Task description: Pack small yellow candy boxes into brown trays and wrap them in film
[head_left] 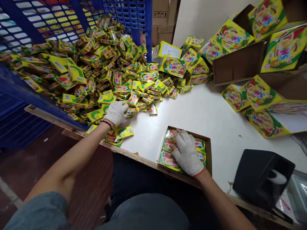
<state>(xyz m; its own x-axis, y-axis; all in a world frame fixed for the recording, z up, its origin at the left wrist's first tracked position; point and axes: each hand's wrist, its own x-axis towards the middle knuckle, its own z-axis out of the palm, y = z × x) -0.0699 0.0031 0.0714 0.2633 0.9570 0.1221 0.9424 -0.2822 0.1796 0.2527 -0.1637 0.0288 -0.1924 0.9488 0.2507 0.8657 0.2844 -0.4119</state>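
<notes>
My left hand point(116, 113), in a white knitted glove, is at the near edge of a heap of small yellow-green printed boxes point(105, 57). Its fingers are closed on a small box point(133, 109), partly hidden and blurred. Two loose boxes point(124, 132) lie just below that wrist. My right hand point(188, 150), gloved with bare fingertips, rests palm down with fingers apart on boxes set in rows inside an open carton point(209, 155). The hand hides the middle of those rows; fruit pictures and coloured lettering show on the boxes around it.
A blue plastic crate point(148, 28) lies open toward the white table point(144, 140), with the heap spilling out. Larger printed cartons point(231, 38), several open, are stacked at the right back. A black holder point(254, 175) stands at the right. The table's wooden edge point(139, 158) runs before my body.
</notes>
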